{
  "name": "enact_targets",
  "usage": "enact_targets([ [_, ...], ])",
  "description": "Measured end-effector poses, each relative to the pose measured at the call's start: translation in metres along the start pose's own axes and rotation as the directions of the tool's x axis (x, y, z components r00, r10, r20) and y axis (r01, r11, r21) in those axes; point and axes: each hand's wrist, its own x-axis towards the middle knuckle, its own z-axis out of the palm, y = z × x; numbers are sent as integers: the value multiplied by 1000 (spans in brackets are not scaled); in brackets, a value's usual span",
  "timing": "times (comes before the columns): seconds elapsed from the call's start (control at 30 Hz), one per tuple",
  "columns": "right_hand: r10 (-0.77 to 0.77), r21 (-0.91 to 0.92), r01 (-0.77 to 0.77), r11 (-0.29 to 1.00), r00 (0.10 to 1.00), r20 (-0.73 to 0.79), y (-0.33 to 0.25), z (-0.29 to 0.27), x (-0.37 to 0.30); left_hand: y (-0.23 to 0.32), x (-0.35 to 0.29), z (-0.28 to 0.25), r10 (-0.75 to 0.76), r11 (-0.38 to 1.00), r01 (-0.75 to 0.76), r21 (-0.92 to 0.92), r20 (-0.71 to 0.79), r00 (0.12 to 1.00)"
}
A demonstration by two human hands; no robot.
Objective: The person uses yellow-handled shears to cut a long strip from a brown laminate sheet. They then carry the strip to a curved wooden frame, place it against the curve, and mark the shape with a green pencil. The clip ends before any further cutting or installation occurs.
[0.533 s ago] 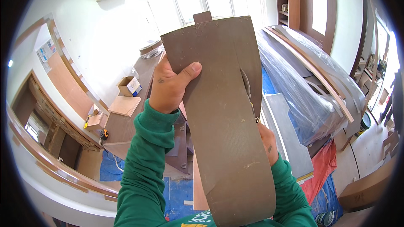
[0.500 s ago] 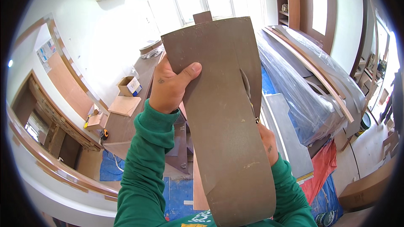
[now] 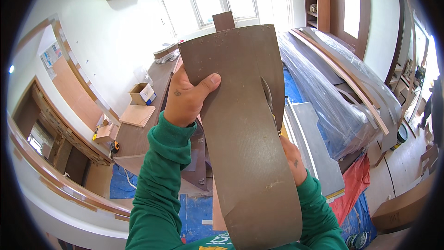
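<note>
A long brown laminate sheet [image 3: 249, 148], curved at its near end, stands up in front of me. My left hand [image 3: 187, 95] grips its left edge, thumb lying on the face and fingers hidden behind. Along the right side runs a cut, with a strip [image 3: 276, 71] split off beyond it. In that slit shows the dark blade of a pair of shears [image 3: 267, 93]. Closed at the lower end of the shears is my right hand [image 3: 293, 155], partly behind the sheet, so the handles are mostly hidden.
On the left, a brown counter [image 3: 134, 134] carries a small open box [image 3: 142, 93], a thin wood board [image 3: 137, 115] and a tape measure [image 3: 114, 146]. Plastic-wrapped panels [image 3: 319, 97] and long strips lie at right. Grey panels [image 3: 319, 153] and blue sheeting [image 3: 196, 213] lie below.
The sheet's top edge has dropped slightly, and the split strip has shifted a little left. My right hand has moved slightly left; my left hand keeps its grip.
</note>
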Motion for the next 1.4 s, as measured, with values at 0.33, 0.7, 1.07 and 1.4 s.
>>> enact_targets([
  [0.33,-13,-25,12,1000,1000,-14,7,2,-4,-5,-5,1,10,999,-10,-49,-4,1000],
  [0.7,39,-71,-42,997,998,-46,12,3,-8,-8,-8,0,-67,996,68,-64,15,998],
  [1.07,45,-60,-47,997,999,-23,7,-1,-3,-11,-6,1,19,1000,-19,10,11,1000],
  [1.4,54,-127,-58,990,998,-41,6,0,-4,-10,-9,-1,-106,993,108,-47,36,994],
])
